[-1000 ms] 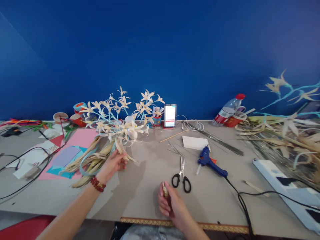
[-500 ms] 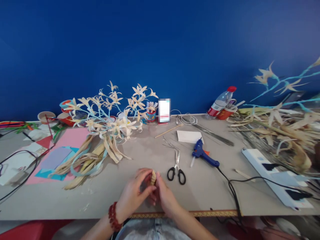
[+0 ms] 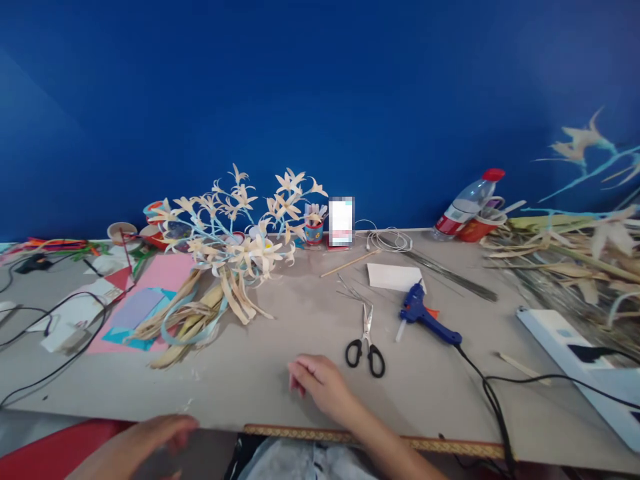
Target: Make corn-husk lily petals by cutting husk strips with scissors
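Note:
Low on the left, my left hand (image 3: pixel 160 437) is blurred beyond the table's front edge, near the red chair (image 3: pixel 75 447); whether it holds anything is unclear. My right hand (image 3: pixel 317 383) is over the table near its front edge, fingers curled together, and what they may hold is hidden. Black-handled scissors (image 3: pixel 367 340) lie just right of that hand, blades pointing away. Beyond them to the right is a blue glue gun (image 3: pixel 427 317). A bundle of dried husks (image 3: pixel 200 320) lies to the left, in front of pale husk flowers (image 3: pixel 250 247).
Pink paper (image 3: pixel 165 273), a white card (image 3: pixel 393 276), thin wires (image 3: pixel 450 277) and a coiled white cable (image 3: pixel 390 239) lie about. A leaning bottle (image 3: pixel 467 203) stands at the back. Black cords run to a power strip (image 3: pixel 575 373) at the right.
My hands have come apart: the left moved away to the lower left, off the table. The pale piece between them no longer shows. The view has turned slightly left.

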A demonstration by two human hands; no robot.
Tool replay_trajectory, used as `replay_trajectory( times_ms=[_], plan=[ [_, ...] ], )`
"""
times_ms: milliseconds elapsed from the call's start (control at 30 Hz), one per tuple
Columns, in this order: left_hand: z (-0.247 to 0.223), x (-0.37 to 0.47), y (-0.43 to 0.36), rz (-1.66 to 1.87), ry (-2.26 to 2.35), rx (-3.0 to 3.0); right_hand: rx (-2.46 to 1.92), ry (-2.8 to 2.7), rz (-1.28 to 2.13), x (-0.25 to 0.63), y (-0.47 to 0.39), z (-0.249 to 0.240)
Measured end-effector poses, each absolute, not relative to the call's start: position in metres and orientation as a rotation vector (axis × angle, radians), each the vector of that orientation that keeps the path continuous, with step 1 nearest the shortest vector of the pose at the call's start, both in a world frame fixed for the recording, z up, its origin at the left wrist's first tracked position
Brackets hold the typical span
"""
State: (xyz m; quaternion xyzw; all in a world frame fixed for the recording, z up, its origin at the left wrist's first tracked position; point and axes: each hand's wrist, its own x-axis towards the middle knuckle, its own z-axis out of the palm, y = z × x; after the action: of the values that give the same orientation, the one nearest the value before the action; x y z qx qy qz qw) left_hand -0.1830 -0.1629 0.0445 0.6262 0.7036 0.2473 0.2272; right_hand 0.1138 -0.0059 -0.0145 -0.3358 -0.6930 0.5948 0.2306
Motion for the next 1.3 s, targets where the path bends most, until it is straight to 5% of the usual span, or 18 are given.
replay_trajectory(
  times_ms=[67,233,467,900,1300],
  plan=[
    [0.046,-0.191,-0.149,0.512,1.793,1.85,-0.971,-1.95,1.534,0.113,-0.001,-0.013],
    [0.04,-0.157,-0.048,0.815,1.81,2.006,-0.924,-1.968,1.553,0.118,-0.006,-0.003],
    [0.01,-0.145,0.044,0.381,1.636,2.539,-1.09,-1.854,1.493,0.153,-0.018,-0.003],
    [0.03,-0.035,-0.03,0.375,0.913,2.691,-1.091,-1.779,1.428,0.157,0.006,0.005],
    [0.026,-0.026,-0.031,0.259,0.792,2.813,-1.011,-1.783,1.579,0.143,0.022,-0.009]
  ],
)
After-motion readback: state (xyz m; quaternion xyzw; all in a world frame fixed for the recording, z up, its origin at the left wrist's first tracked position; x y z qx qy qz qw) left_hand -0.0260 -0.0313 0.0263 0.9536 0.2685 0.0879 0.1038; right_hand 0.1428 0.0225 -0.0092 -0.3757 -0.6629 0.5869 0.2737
